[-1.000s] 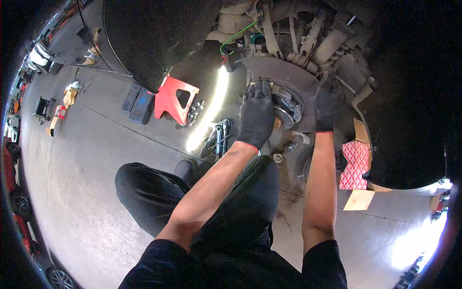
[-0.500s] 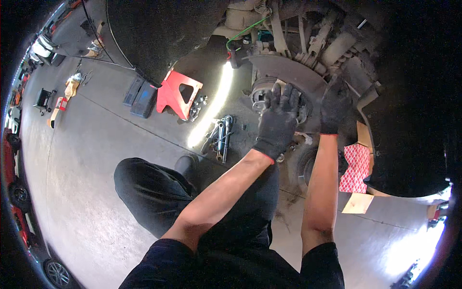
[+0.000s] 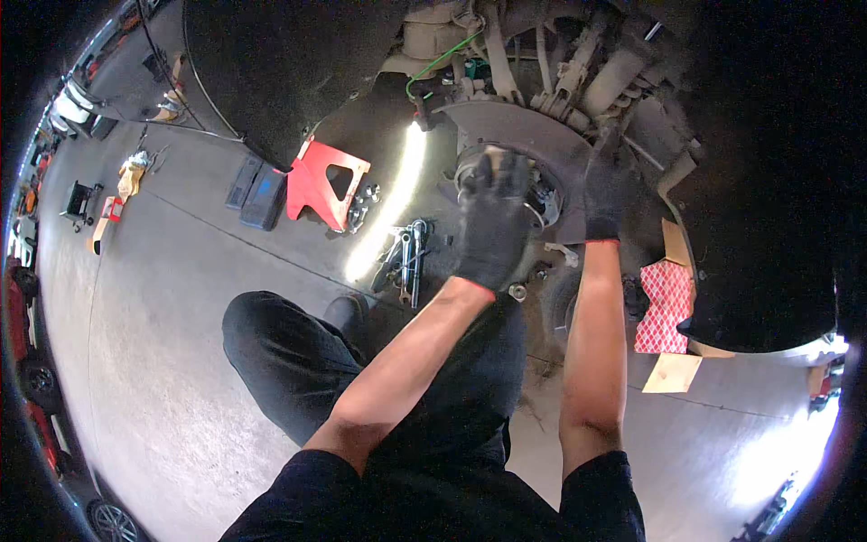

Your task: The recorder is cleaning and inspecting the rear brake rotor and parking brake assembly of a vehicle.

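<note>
Two black-gloved hands at one brake assembly [image 3: 547, 200], in front of one dark dust shield [image 3: 515, 125]. The blurred left hand [image 3: 492, 221] covers part of it, one small tan piece [image 3: 495, 157] at its fingers; the right hand [image 3: 610, 194] is at the shield's right side. Neither grip can be told. Nearby: one red stand [image 3: 310, 191], one lit light bar [image 3: 390, 194], at least two wrenches [image 3: 407, 266]. Grey concrete floor [image 3: 199, 334]; garage, cars [image 3: 70, 108] far left.

Looks matt and cloth-like on the black-gloved left hand [image 3: 495, 221], dull and rough on the curved brown metal brake shield [image 3: 517, 125]. Gleams on the slender silver metal wrenches [image 3: 416, 260] and shows smooth paint on the angular red metal stand [image 3: 312, 183].
</note>
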A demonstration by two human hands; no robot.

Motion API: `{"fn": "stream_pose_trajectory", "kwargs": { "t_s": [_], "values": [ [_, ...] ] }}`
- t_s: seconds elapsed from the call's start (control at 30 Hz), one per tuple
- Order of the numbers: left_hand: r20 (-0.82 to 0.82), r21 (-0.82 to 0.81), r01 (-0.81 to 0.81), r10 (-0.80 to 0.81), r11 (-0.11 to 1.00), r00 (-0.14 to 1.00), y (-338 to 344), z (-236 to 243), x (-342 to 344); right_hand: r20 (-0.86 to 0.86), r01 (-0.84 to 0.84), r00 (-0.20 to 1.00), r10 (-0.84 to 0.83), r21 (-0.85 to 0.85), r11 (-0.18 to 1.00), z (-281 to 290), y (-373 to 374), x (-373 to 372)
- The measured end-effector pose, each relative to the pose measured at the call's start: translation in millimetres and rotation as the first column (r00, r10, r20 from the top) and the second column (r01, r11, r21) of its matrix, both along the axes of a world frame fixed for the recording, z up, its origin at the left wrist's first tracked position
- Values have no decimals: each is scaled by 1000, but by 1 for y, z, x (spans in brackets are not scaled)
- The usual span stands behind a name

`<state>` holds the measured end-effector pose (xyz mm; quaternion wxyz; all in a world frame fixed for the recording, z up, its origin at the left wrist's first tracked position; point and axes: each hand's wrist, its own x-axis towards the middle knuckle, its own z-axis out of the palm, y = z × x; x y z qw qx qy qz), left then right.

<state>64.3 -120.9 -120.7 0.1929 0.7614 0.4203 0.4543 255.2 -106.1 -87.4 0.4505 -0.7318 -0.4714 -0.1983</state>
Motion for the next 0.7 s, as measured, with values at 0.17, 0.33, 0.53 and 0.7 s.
{"fn": "stream_pose_trajectory", "kwargs": {
  "t_s": [0.17,0.33,0.53,0.7],
  "values": [
    [-86,61,-68,73,996,994,6,1,-9,-8,27,1000,-28,-114,993,0,-1,2],
    [-132,52,-12,19,999,991,9,-5,-7,2,32,1000,-32,-66,997,-5,1,4],
    [-1,128,-80,81,989,997,3,-16,-6,319,173,939,-128,-116,978,-12,5,11],
    [85,7,-86,85,996,993,15,-9,-13,67,75,996,-67,-126,989,-12,0,10]
  ]
}}
